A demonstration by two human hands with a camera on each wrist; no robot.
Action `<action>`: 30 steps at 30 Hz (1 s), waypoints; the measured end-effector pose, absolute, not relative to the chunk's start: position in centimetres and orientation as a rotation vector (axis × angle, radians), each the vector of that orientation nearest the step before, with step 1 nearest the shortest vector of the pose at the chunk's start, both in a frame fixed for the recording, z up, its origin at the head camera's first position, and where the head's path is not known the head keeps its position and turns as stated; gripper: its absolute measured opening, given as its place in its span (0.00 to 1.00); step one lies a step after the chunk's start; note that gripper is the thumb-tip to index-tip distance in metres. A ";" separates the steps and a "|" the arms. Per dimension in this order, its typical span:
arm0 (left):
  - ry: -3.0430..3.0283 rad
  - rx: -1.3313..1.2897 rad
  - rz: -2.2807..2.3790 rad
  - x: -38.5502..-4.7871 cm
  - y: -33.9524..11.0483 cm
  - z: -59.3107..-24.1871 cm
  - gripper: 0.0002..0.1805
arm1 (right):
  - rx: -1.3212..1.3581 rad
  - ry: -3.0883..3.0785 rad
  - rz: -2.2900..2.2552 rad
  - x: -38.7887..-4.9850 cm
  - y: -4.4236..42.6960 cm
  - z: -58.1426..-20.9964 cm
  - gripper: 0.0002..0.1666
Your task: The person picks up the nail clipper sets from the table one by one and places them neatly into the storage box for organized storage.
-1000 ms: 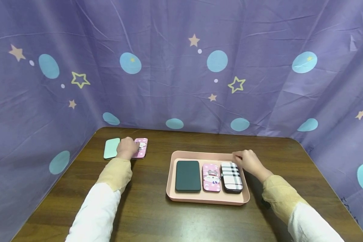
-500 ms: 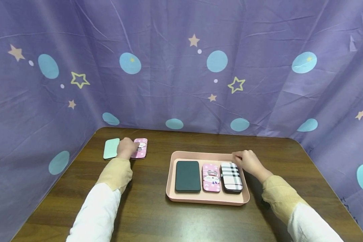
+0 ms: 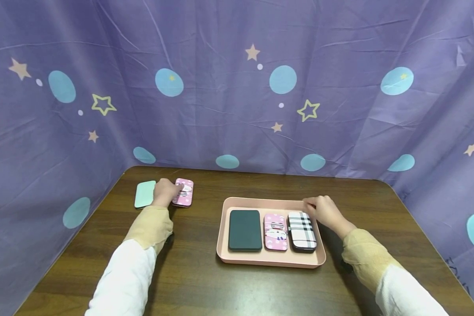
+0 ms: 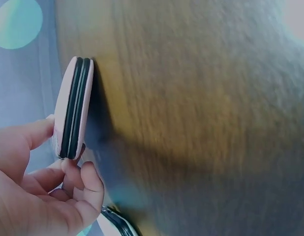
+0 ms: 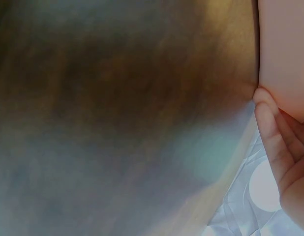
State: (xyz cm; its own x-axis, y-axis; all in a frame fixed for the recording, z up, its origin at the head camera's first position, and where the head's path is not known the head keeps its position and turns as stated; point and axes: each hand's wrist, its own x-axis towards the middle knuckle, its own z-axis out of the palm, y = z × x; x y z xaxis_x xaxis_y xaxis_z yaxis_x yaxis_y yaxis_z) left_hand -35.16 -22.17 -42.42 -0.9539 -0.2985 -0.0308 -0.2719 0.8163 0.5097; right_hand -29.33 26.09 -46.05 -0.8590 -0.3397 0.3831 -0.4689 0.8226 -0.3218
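My left hand pinches a pink zip case with a cartoon print at the back left of the table. In the left wrist view the zip case stands edge-on between thumb and curled fingers, showing its black zip edge. A mint-green zip case lies just left of that hand. My right hand grips the back right corner of a pink tray. In the right wrist view its fingertips press the outside of the tray wall; the thumb is hidden there.
Inside the tray, left to right, lie a dark green flat case, another pink cartoon case and a black-and-white plaid case. The brown wooden table ends at a purple patterned curtain behind and at both sides.
The far end of the pink zip case in my left hand has shifted slightly up in the head view, with the hand barely moving. My right hand and the tray stay still.
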 end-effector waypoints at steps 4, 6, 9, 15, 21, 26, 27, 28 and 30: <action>-2.913 0.482 -0.870 -35.2 -22.1 -42.3 0.32 | 0.613 -2.700 0.592 -29.3 26.1 -46.0 0.08; -2.905 0.490 -0.884 -35.1 -22.1 -42.3 0.33 | 0.613 -2.697 0.592 -29.3 26.1 -46.0 0.08; -2.895 0.507 -0.908 -35.2 -22.1 -42.5 0.33 | 0.616 -2.694 0.589 -29.3 26.1 -46.0 0.08; -2.863 0.527 -0.970 -35.2 -22.0 -42.4 0.33 | 0.614 -2.688 0.590 -29.2 26.0 -46.0 0.08; -2.840 0.560 -1.070 -35.0 -22.1 -42.3 0.33 | 0.609 -2.692 0.590 -29.2 25.9 -46.0 0.09; -2.748 0.612 -1.324 -35.3 -22.5 -42.7 0.31 | 0.608 -2.694 0.585 -29.3 26.0 -46.0 0.08; -2.712 0.624 -1.418 -35.4 -22.6 -42.9 0.30 | 0.609 -2.693 0.584 -29.3 26.0 -46.0 0.08; -2.668 0.636 -1.525 -35.5 -22.8 -43.1 0.30 | 0.609 -2.695 0.584 -29.3 26.0 -46.0 0.08; -2.583 0.650 -1.712 -35.8 -23.0 -43.6 0.29 | 0.611 -2.696 0.580 -29.2 26.0 -46.0 0.09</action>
